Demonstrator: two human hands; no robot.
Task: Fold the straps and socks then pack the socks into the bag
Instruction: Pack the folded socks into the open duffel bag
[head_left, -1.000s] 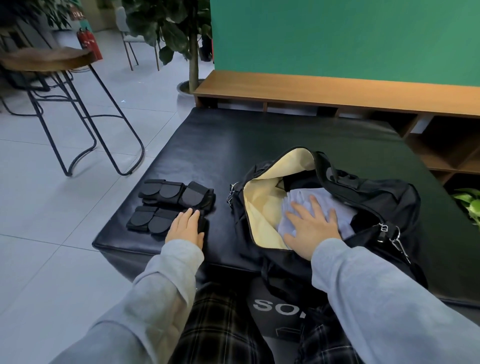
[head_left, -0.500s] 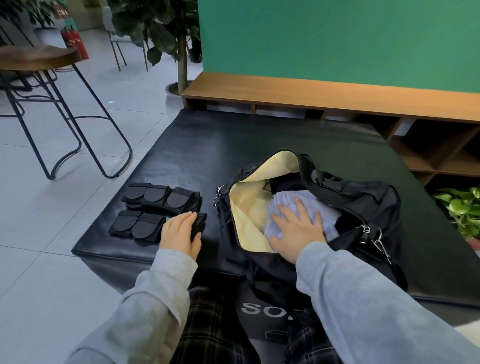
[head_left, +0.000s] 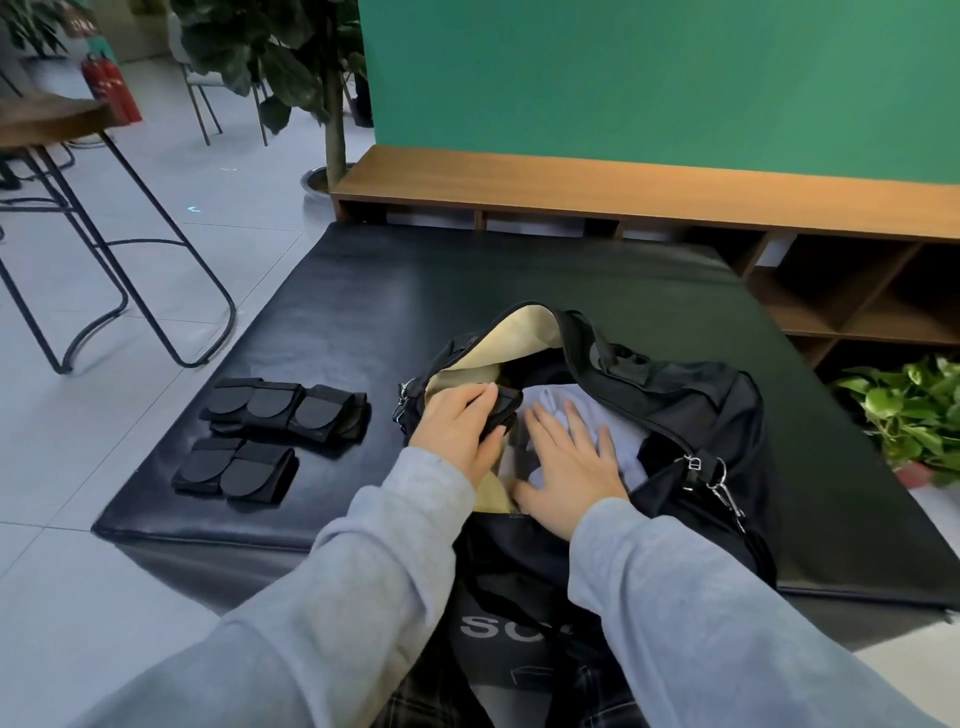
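A black bag (head_left: 691, 405) with a cream lining lies open on the black mat (head_left: 467, 280). My left hand (head_left: 457, 431) grips a folded black sock (head_left: 505, 410) just inside the bag's opening. My right hand (head_left: 566, 462) lies flat, fingers spread, on a pale blue cloth (head_left: 618, 441) in the bag. Two rows of folded black socks remain on the mat to the left: a far row (head_left: 285, 410) and a near row (head_left: 234, 467).
A metal-legged stool (head_left: 104, 218) stands on the tiled floor at left. A low wooden shelf (head_left: 623, 182) runs behind the mat under a green wall. A potted plant (head_left: 909, 410) sits at the right edge. A tree trunk (head_left: 335, 130) rises at the back.
My left hand has lifted one folded black sock from the near row and carried it right into the bag's opening. My right hand stays pressed on the pale cloth.
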